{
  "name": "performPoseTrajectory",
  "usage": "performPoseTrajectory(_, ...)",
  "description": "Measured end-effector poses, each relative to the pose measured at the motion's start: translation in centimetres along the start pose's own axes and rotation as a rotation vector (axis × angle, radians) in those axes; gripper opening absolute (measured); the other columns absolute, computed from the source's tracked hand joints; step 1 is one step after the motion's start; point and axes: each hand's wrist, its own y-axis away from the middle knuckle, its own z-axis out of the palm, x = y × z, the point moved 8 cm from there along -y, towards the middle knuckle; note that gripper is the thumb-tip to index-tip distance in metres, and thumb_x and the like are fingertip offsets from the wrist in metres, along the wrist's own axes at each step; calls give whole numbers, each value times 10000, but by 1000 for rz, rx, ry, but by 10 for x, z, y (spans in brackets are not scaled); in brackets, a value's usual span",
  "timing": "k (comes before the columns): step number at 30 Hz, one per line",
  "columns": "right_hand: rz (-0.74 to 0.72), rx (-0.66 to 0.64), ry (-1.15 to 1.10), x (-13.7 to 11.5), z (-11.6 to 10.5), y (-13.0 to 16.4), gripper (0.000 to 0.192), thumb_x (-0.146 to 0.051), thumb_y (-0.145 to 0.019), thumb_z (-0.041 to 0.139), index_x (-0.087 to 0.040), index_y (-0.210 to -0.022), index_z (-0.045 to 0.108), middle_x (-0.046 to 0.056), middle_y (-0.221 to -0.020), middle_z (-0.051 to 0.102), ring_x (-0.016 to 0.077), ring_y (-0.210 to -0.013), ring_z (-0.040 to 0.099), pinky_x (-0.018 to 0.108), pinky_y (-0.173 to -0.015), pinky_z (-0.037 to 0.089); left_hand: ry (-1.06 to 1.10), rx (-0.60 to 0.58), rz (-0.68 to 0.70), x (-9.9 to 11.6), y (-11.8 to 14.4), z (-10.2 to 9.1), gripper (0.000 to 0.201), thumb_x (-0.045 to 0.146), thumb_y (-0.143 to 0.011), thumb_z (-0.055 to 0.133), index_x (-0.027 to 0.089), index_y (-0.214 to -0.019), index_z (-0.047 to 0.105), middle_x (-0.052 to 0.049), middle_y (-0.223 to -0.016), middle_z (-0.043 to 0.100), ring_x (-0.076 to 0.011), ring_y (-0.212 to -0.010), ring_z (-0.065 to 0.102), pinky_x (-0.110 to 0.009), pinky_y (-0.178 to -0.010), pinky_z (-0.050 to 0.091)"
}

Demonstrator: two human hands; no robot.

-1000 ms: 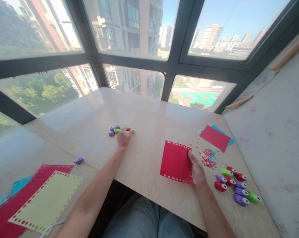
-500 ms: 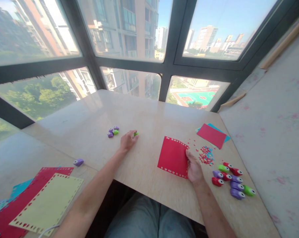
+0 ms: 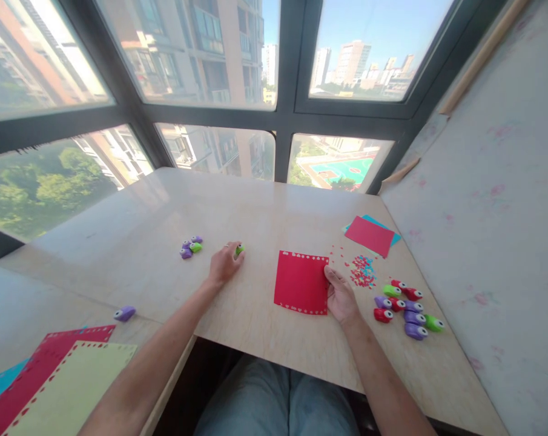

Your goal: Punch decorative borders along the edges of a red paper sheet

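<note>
My left hand (image 3: 226,263) is closed around a small green paper punch (image 3: 240,249) on the tabletop; part of the punch is hidden by the fingers. With thumb and fingers, my right hand (image 3: 341,295) pinches the right edge of a red sheet of paper (image 3: 301,283). Rows of small punched shapes run along the sheet's top and bottom edges. To the left of my left hand stands a cluster of purple punches (image 3: 185,253) with a green punch (image 3: 195,247) among them.
Punched paper bits (image 3: 363,271) are scattered right of the red sheet. Beyond them lie a red card (image 3: 369,235) and blue paper. Several coloured punches (image 3: 414,318) stand near the wall. At left are a purple punch (image 3: 125,313) and a yellow sheet (image 3: 69,387) with punched edges.
The camera view has turned, so the scene shifts left. The red sheet in my right hand has rotated slightly and sits straighter. My left hand keeps its hold on the green punch.
</note>
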Motion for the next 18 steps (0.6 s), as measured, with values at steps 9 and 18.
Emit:
performPoseTrajectory(9, 45, -69, -29, 2, 8, 4, 306, -288, -511, 921, -217, -752, 746, -17, -760, 740, 121, -711, 655, 211, -721, 526, 6, 14, 18, 1, -1, -2, 314, 286, -871, 576, 185, -1166, 609, -83, -1128, 677, -244, -961, 651, -300, -778, 480)
performPoseTrajectory(18, 37, -84, -38, -2, 10, 7, 309, -340, -525, 920, -224, -727, 717, -28, -727, 714, 132, -690, 637, 238, -700, 513, 54, -19, 103, 22, 17, 0, 294, 301, -867, 578, 199, -1141, 606, -65, -1098, 685, -232, -920, 660, -298, -751, 483)
